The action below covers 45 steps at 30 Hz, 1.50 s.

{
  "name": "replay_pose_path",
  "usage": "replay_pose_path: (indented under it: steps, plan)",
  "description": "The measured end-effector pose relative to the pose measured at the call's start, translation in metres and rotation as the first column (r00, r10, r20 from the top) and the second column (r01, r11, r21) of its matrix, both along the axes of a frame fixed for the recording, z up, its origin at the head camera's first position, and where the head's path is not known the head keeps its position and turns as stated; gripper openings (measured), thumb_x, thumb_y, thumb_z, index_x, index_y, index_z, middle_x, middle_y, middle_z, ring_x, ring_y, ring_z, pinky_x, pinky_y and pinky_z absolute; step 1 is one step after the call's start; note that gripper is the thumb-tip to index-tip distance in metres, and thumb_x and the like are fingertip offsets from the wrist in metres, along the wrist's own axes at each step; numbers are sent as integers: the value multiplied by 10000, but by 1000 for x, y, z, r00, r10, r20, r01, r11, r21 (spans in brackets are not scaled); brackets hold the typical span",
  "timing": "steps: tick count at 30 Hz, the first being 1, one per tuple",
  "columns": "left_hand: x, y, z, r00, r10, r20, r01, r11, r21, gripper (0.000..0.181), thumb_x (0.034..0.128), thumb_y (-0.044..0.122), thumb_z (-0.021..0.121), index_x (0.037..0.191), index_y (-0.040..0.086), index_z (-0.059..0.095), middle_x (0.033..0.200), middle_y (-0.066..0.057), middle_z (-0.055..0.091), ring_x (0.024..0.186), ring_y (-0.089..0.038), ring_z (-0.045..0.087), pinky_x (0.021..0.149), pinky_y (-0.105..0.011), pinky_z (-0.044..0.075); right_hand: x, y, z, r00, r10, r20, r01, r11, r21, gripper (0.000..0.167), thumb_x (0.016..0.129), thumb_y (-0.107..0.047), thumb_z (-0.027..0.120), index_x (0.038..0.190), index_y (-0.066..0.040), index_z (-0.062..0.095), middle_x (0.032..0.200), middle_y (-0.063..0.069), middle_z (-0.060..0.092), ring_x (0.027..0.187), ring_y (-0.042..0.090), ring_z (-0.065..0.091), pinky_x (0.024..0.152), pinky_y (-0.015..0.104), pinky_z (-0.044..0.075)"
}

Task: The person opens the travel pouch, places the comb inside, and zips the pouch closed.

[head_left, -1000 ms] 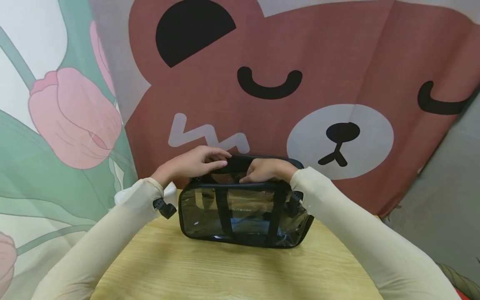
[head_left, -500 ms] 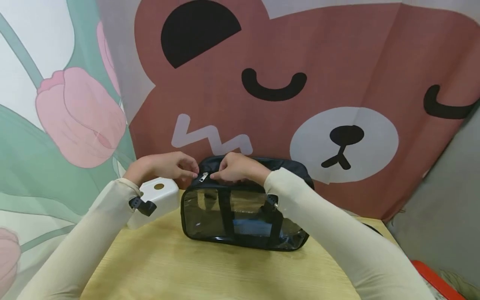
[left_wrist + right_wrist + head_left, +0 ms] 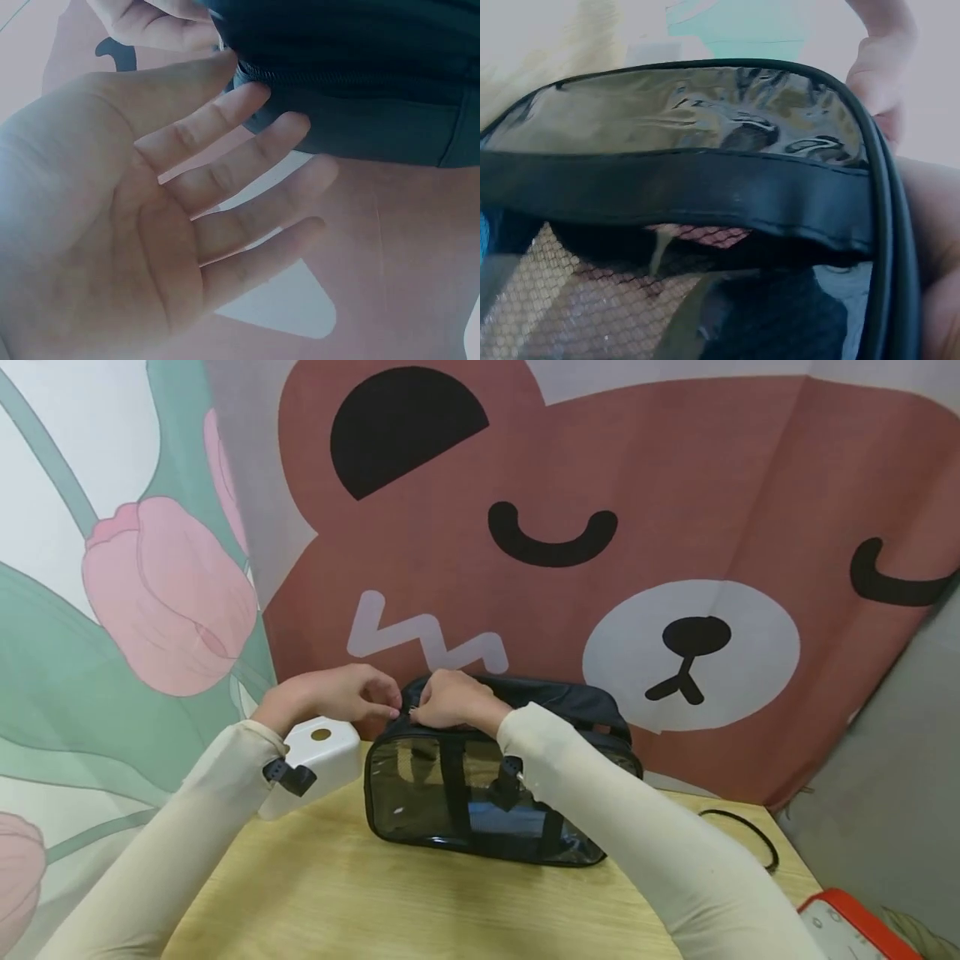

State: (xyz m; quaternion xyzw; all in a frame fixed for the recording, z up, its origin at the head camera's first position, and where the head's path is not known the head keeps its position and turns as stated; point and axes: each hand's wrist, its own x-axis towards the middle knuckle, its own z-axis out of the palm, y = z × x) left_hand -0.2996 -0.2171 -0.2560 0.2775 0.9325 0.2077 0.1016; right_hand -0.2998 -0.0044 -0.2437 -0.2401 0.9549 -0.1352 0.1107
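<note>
A black-trimmed, see-through bag (image 3: 405,785) stands on the wooden table (image 3: 330,893); its top flap lies over the opening. My left hand (image 3: 337,693) is at the bag's upper left corner. In the left wrist view, its thumb and index finger pinch the corner beside the zipper (image 3: 322,77), with the other fingers spread. My right hand (image 3: 457,697) reaches across the top and pinches the zipper pull (image 3: 220,37), of which only a metal glint shows. Seen from the right wrist, the bag's front has a black strap (image 3: 675,187); mesh (image 3: 555,285) shows below it.
A white box (image 3: 326,768) with gold round spots stands left of the bag, partly behind my left wrist. To the right lie a black cord (image 3: 750,829) and a red-edged board (image 3: 847,914). A bear-print cloth (image 3: 675,485) hangs close behind the table.
The right hand has come out of the bag's opening and moved left to the zipper pull. The flap has come down over the opening, while the left hand has shifted to the left corner.
</note>
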Motion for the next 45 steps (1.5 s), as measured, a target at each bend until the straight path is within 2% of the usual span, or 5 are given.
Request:
replay_pose_path:
  steps: [11, 19, 25, 31, 45]
  plan:
    - [-1, 8, -1, 991, -7, -135, 16, 998, 65, 288, 964, 302, 743, 1206, 148, 716, 1053, 18, 764, 937, -132, 720, 838, -376, 590, -1, 9, 6, 945, 151, -290, -146, 989, 37, 444, 1032, -279, 633, 594, -211, 596, 456, -69, 407, 401, 88, 361, 428, 242, 246]
    - [-6, 13, -3, 994, -22, -110, 32, 996, 87, 189, 978, 228, 723, 1136, 126, 721, 1009, 4, 752, 904, -147, 718, 818, -358, 591, -5, -1, 23, 970, 212, -120, -205, 976, 67, 529, 1040, -123, 497, 531, -185, 364, 428, -43, 367, 378, 90, 419, 432, 249, 305]
    - [-9, 12, -4, 996, -38, -82, 46, 994, 97, 61, 1010, 179, 673, 1036, 133, 703, 950, -8, 734, 893, -226, 719, 795, -344, 573, -11, 0, 26, 986, 150, 68, -145, 987, -72, 415, 1079, -179, 459, 713, -115, 643, 549, 13, 559, 506, 129, 624, 550, 348, 566]
    - [-7, 16, -3, 996, -55, -66, 59, 997, 59, 72, 1029, 151, 637, 1054, 94, 674, 962, -36, 709, 856, -192, 687, 780, -332, 555, -20, 10, 18, 976, 89, 198, -54, 983, -176, 317, 1088, -245, 502, 950, -75, 732, 864, 37, 664, 684, 148, 707, 524, 282, 502]
    - [-6, 21, 2, 992, -85, -93, 84, 996, -19, 83, 1028, 151, 623, 964, 102, 646, 823, -21, 651, 686, -120, 568, 681, -312, 491, -18, 25, 13, 978, 68, 198, -26, 978, -205, 311, 1090, -282, 507, 931, -137, 731, 871, 39, 628, 649, 133, 540, 543, 291, 455]
